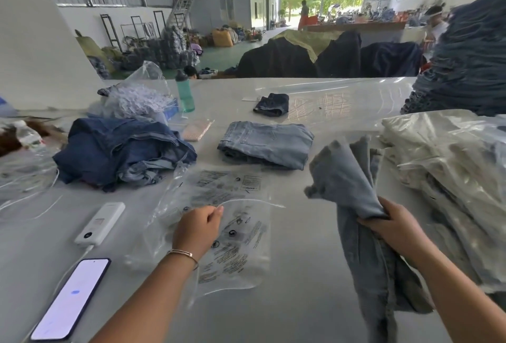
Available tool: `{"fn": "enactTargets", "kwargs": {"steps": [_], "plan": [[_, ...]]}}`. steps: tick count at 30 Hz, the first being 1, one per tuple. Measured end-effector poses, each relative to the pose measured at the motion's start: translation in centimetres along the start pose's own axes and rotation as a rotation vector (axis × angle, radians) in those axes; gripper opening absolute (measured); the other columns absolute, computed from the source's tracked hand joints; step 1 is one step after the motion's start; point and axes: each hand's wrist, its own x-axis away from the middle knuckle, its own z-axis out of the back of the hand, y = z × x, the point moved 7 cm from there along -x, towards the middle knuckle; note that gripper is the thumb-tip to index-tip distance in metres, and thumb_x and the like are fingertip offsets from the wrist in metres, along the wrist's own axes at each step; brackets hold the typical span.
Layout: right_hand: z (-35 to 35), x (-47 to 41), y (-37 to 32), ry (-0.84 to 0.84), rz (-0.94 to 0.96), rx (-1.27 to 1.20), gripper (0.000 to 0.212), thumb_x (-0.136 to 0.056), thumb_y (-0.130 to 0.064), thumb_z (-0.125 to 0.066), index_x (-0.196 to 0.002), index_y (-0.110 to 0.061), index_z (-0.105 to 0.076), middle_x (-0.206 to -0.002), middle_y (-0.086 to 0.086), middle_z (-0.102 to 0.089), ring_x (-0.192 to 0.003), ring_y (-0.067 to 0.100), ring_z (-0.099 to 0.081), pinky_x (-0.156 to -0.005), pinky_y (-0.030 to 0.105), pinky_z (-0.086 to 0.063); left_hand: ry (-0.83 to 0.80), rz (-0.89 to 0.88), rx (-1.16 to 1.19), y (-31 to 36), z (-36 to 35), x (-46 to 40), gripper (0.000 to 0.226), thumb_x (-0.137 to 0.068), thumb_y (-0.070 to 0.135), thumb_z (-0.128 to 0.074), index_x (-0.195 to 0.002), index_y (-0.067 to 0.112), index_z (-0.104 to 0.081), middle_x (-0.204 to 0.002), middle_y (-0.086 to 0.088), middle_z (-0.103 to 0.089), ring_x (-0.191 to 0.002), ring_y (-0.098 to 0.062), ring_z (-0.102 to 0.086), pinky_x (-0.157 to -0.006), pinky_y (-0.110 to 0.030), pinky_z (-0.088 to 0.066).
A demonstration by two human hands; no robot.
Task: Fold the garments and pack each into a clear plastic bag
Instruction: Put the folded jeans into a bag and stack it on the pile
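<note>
Jeans (353, 186) within right fingers' (382, 229) grip

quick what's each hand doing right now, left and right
Left hand: closed, pinching the opening edge of the clear printed plastic bag lying on the table.
Right hand: closed, its grip bunching the light blue denim garment held above the table.

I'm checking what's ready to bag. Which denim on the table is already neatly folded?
The light blue jeans at table centre, beyond the printed plastic bag, lie flat and squared. The dark denim heap is rumpled; the right hand grips another pair bunched.
</note>
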Motion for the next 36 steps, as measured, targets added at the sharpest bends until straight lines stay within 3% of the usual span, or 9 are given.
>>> {"fn": "enactTargets", "kwargs": {"steps": [4,7,9,14,20,24,27,31,36], "plan": [[-2.3,5.6,-7.6,-0.146,0.282,0.033,0.042,-0.075,0.000,-0.073,-0.095,-0.036,-0.066,-0.083,-0.022,-0.072,-0.080,-0.021,-0.053,-0.066,0.009,-0.046,-0.104,0.004,0.149,1.4,-0.6,-0.8,0.046,-0.098,0.033,-0.048,-0.057,0.013,-0.053,-0.050,0.000,-0.049,-0.049,-0.018,-0.050,-0.058,-0.036,-0.049],[-8.0,9.1,-8.8,-0.301,0.345,0.390,0.044,-0.070,-0.025,-0.057,-0.113,-0.031,-0.061,-0.103,-0.002,-0.072,-0.105,0.011,-0.064,-0.076,0.029,-0.049,-0.205,0.087,0.363,1.6,-0.5,-1.8,0.038,-0.098,0.024,-0.052,-0.060,0.018,-0.058,-0.060,0.003,-0.053,-0.062,-0.017,-0.051,-0.070,-0.035,-0.047],[-11.4,10.4,-7.7,-0.351,0.352,0.645,0.055,-0.072,-0.029,-0.048,-0.127,-0.035,-0.046,-0.110,0.002,-0.068,-0.106,0.031,-0.059,-0.074,0.033,-0.047,-0.218,0.043,0.249,2.4,0.0,-1.9,0.046,-0.099,0.038,-0.048,-0.062,0.011,-0.055,-0.057,-0.001,-0.047,-0.057,-0.017,-0.044,-0.059,-0.029,-0.036],[-15.5,10.6,-6.4,-0.358,0.268,0.825,0.040,-0.085,-0.018,-0.046,-0.124,-0.027,-0.044,-0.111,0.006,-0.064,-0.103,0.035,-0.060,-0.067,0.032,-0.034,-0.249,-0.190,-0.076,6.3,0.2,1.2,0.044,-0.097,0.047,-0.042,-0.066,0.020,-0.058,-0.060,0.003,-0.054,-0.062,-0.018,-0.053,-0.055,-0.024,-0.036],[-15.3,7.3,-6.1,-0.335,-0.005,0.592,0.011,-0.086,-0.030,-0.055,-0.097,-0.027,-0.057,-0.103,-0.001,-0.065,-0.101,0.022,-0.063,-0.076,0.025,-0.044,-0.374,-0.552,-0.172,11.0,-1.8,8.2,0.041,-0.088,0.058,-0.040,-0.124,0.043,-0.053,-0.096,0.002,-0.070,-0.091,-0.021,-0.062,-0.068,-0.028,-0.044],[-12.9,5.4,-5.4,-0.270,-0.141,0.197,0.016,-0.078,-0.008,-0.066,-0.074,-0.023,-0.062,-0.078,-0.005,-0.062,-0.079,0.013,-0.056,-0.057,0.009,-0.042,-0.146,-0.579,-0.203,9.8,0.8,7.8,0.051,-0.087,0.026,-0.048,-0.136,0.039,-0.047,-0.113,0.007,-0.063,-0.085,-0.018,-0.064,-0.072,-0.029,-0.054],[-11.4,5.1,-5.0,-0.191,-0.263,-0.246,0.030,-0.071,0.002,-0.071,-0.092,-0.019,-0.070,-0.092,-0.005,-0.066,-0.078,0.005,-0.058,-0.056,0.009,-0.042,0.061,-0.323,-0.297,6.4,3.7,5.1,0.053,-0.089,0.006,-0.046,-0.138,0.027,-0.045,-0.113,0.003,-0.054,-0.084,-0.014,-0.058,-0.066,-0.017,-0.044],[-11.4,5.2,-5.0,-0.114,-0.333,-0.615,0.031,-0.075,0.005,-0.067,-0.104,-0.008,-0.070,-0.094,0.005,-0.074,-0.081,0.016,-0.069,-0.068,0.026,-0.053,-0.231,-0.318,-0.075,7.5,1.6,5.9,0.029,-0.087,0.020,-0.056,-0.116,0.023,-0.060,-0.079,0.013,-0.048,-0.072,-0.005,-0.053,-0.054,-0.007,-0.031],[-14.0,5.8,-6.4,-0.217,-0.180,-0.205,0.062,-0.078,0.000,-0.063,-0.135,-0.015,-0.047,-0.114,0.009,-0.065,-0.102,0.025,-0.062,-0.084,0.030,-0.050,-0.046,-0.440,0.058,13.1,3.2,5.9,0.035,-0.090,0.029,-0.057,-0.124,0.030,-0.061,-0.087,0.011,-0.063,-0.065,0.002,-0.052,-0.057,-0.004,-0.037]]}}
